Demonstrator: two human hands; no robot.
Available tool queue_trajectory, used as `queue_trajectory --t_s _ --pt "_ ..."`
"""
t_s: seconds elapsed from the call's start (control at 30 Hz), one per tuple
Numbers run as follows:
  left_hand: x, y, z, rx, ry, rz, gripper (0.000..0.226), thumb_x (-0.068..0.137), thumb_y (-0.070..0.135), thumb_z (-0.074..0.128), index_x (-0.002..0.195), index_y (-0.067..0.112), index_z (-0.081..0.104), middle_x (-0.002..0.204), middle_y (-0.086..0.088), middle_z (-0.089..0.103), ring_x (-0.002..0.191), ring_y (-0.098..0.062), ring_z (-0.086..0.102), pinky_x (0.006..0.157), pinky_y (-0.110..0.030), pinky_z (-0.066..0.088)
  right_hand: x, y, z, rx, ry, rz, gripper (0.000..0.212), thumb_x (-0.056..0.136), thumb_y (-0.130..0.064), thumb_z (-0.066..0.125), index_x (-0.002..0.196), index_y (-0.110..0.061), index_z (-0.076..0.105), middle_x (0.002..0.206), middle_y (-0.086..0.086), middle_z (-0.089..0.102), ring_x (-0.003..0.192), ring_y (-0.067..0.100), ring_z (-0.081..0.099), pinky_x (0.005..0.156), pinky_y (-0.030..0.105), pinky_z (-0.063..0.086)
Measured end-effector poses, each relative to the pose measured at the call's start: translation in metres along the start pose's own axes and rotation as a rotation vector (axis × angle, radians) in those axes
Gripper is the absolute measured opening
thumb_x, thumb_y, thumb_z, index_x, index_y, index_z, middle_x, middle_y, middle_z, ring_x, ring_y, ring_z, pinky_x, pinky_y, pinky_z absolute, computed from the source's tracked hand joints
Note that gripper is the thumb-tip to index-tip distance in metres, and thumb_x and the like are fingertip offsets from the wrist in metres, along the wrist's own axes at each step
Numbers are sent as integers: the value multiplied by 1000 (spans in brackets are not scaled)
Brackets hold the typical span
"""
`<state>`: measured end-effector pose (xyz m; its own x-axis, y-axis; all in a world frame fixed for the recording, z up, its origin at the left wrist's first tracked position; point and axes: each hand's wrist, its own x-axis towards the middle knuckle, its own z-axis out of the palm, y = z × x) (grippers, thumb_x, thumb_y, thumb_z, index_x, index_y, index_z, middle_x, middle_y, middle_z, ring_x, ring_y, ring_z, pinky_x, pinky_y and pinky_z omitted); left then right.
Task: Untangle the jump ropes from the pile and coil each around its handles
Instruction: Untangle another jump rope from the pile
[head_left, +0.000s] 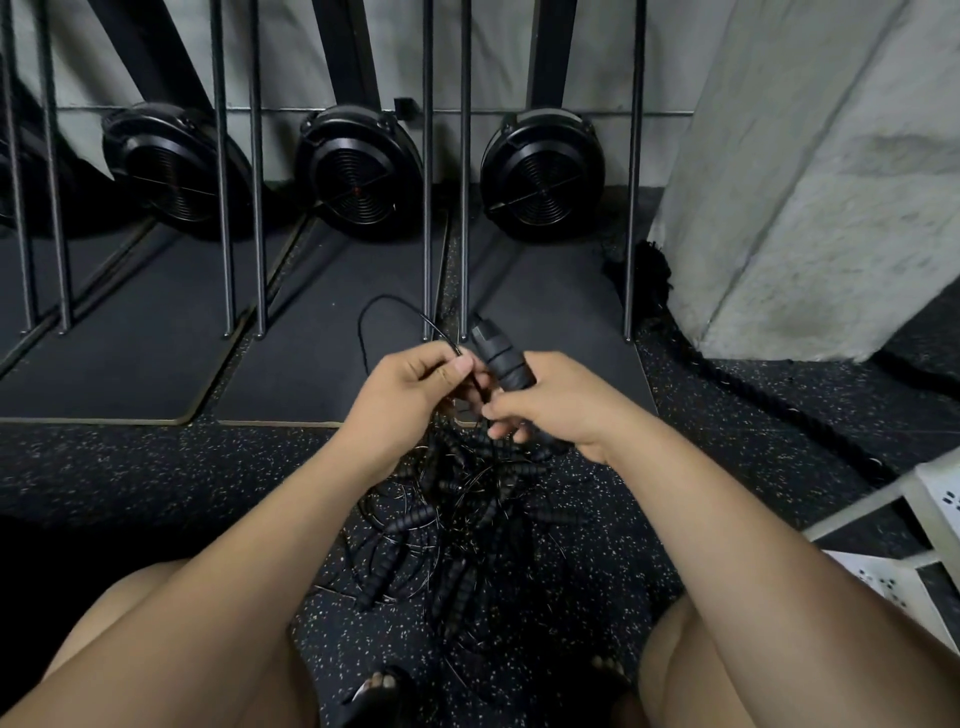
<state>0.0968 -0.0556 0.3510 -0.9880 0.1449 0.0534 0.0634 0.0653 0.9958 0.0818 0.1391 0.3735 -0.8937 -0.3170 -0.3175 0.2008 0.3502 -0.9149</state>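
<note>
Just above centre frame, a black handle (503, 358) stands tilted, its lower part in the right hand (561, 405), whose fingers curl round it. Whether that is one handle or two together I cannot tell. Beside it the left hand (410, 389) pinches the thin cable (387, 296) between thumb and forefinger; the cable arcs up and away in a loose loop. Holding it taut next to the handle probably serves to lay a turn round it, so coiling seems to be under way. Directly below the hands, lower centre, lies the pile (457, 509), many ribbed handles and wires knotted together on the speckled floor (156, 467), so most ropes look undone. Beyond are dark mats (332, 374), then three fans (358, 166) along the top. A grey pillar (810, 182) fills the upper right, a thick rope (769, 405) trailing from its foot.
</note>
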Motion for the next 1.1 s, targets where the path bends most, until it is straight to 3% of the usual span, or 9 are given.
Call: queue_trajectory --t_s 0.13,0.33,0.4,0.53,0.7,0.77,0.83,1.0,1.1 --pt "2 -4 -6 -30 58 -5 22 108 19 61 106 1 74 106 -24 76 92 -26 71 76 -35 53 4 2 7 -36 65 -45 20 91 -4 80 107 -16 73 92 4 79 85 20 82 69 31 60" --pt "7 -6 -1 -205 116 -110 27 110 26 58 116 5 75 101 -13 78 85 -18 73 70 -24 57 5 3 7 -69 136 -107 13 86 -4 82 91 -11 72 87 10 81 82 24 81 79 41 65" --pt "10 -7 0 -208 100 -190 32 113 29 50 120 11 75 101 -9 78 86 -18 74 74 -28 56 3 0 4 -28 153 -122 15 86 -2 83 97 -1 72 87 14 81 77 20 79 73 35 64" --pt "9 -20 11 -6 -76 -280 37 110 19 39 122 18 74 110 -4 81 102 -20 77 88 -35 54 -6 -12 -6 122 175 -208 20 90 0 81 105 7 69 90 17 81 76 21 75 71 31 60" --pt "3 -48 23 388 -262 -194 22 102 17 63 106 32 78 110 7 80 104 -29 74 104 -44 55 -10 -18 -18 275 229 -326 18 93 0 79 106 3 66 95 17 81 79 25 75 71 32 58" --pt "5 -54 25 509 -261 -181 12 104 29 66 103 37 76 105 8 79 101 -37 73 97 -51 59 -10 -19 -23 322 264 -357 17 94 0 78 105 2 65 95 18 80 78 24 74 70 32 58" --pt "7 -57 27 616 -226 -153 10 105 36 66 102 36 75 97 8 79 94 -30 75 88 -48 61 -9 -20 -26 377 295 -370 17 94 0 77 106 2 65 96 20 80 78 25 74 70 31 57" --pt "11 -59 23 657 -157 -107 15 106 31 65 97 27 77 91 4 78 88 -18 71 86 -34 55 -7 -19 -30 509 317 -362 17 97 -2 76 110 -1 66 103 22 80 85 25 76 74 32 60" --pt "9 -57 21 626 -142 -96 18 106 26 66 94 25 79 88 5 77 76 -13 68 71 -29 50 -3 -20 -37 645 313 -271 29 97 -4 77 123 2 67 112 21 80 96 28 79 78 31 62"
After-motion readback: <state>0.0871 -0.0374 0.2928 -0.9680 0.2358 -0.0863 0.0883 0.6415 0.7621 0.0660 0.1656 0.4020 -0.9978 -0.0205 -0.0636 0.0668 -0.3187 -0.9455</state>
